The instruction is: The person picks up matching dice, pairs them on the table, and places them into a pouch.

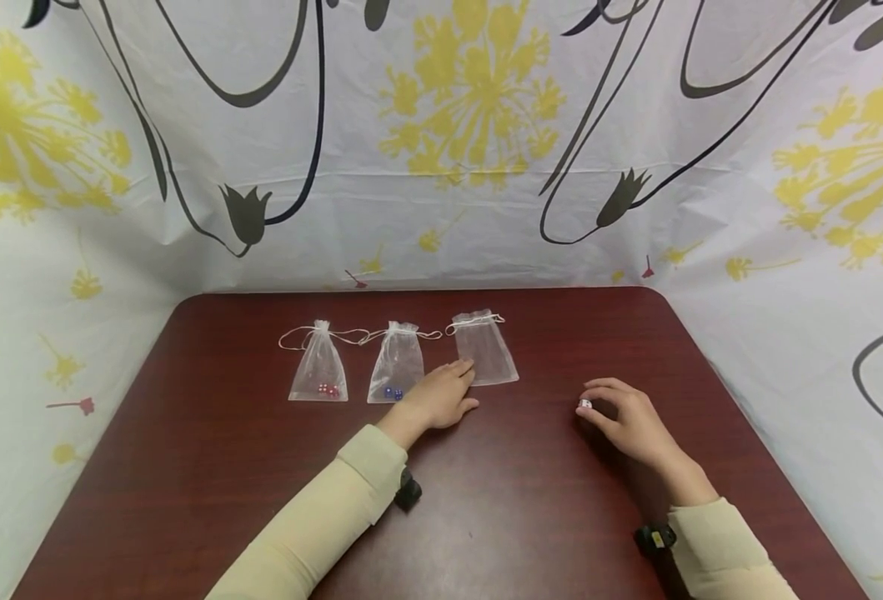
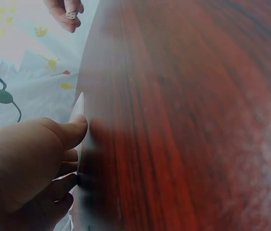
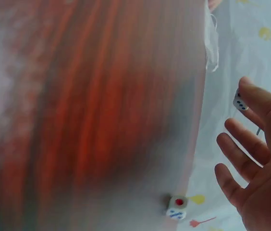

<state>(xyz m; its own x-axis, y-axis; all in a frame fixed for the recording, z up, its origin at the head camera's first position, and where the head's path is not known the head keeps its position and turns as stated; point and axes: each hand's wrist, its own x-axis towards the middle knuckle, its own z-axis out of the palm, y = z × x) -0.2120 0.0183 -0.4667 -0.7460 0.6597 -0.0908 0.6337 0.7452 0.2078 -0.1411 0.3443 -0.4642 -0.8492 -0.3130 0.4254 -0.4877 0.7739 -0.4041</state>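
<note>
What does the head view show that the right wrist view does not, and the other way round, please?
Only the head view shows the red dice in the leftmost bag and the blue dice in the middle bag. Only the right wrist view shows a loose die with a red dot. Both show the right hand, its pinched die and the table.

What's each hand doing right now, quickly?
Left hand: open, touching the left edge of the rightmost sheer bag.
Right hand: closed, holding a white die in a pinch.
</note>
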